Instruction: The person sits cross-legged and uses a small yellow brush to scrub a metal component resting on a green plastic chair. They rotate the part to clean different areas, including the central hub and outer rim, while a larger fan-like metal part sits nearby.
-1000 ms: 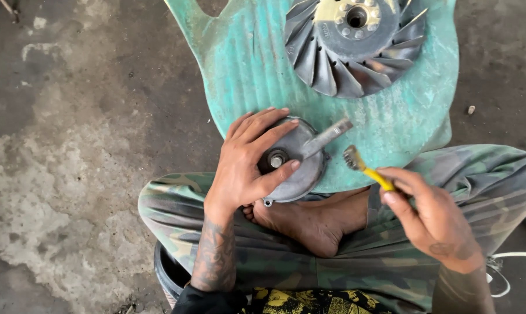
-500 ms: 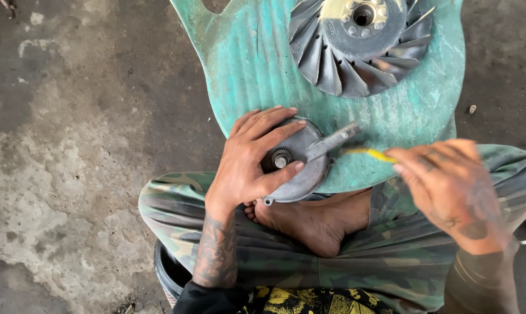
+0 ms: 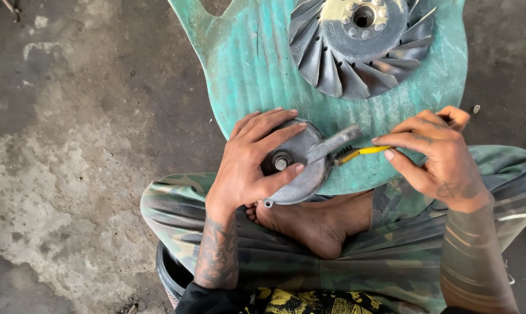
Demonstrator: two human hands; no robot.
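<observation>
Two hands work over a worn green plastic seat (image 3: 257, 64). The left hand (image 3: 248, 163) clamps a round grey metal housing (image 3: 301, 168), fingers spread over its rim; a small toothed gear (image 3: 281, 159) sits between thumb and fingers, and a stubby pipe juts up-right from under the fingertips. The right hand (image 3: 434, 154) pinches a yellow-handled brush (image 3: 362, 153), its long axis running left from the fingers, bristles touching the pipe's base. Beyond both grips lies a finned grey fan wheel (image 3: 359, 46).
</observation>
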